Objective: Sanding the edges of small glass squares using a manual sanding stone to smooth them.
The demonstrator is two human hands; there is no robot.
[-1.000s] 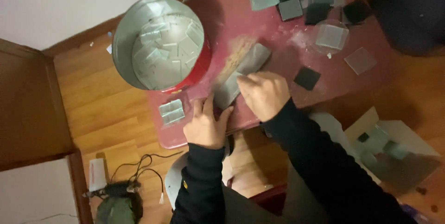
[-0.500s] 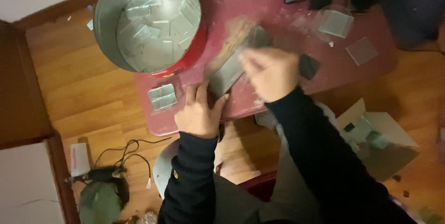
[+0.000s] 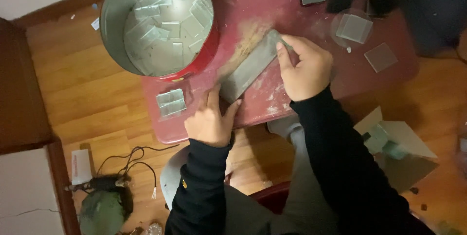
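Note:
A long grey sharpening stone (image 3: pixel 249 72) lies diagonally on a low red table (image 3: pixel 272 103). My left hand (image 3: pixel 210 120) rests at the stone's near end, fingers pressing on it. My right hand (image 3: pixel 304 64) is at the far end, pinching a small glass square (image 3: pixel 281 40) against the stone. A large round metal tin (image 3: pixel 158 21) with a red rim stands at the table's left, holding several glass squares.
Two small glass squares (image 3: pixel 170 102) lie stacked near the table's left edge. More glass and dark tiles (image 3: pixel 354 26) are scattered at the far right. An open cardboard box (image 3: pixel 401 150) sits on the wood floor at right; a cable and tool (image 3: pixel 104 186) lie at left.
My right hand has slid up the stone toward its far end with the glass piece. The left hand has stayed at the near end.

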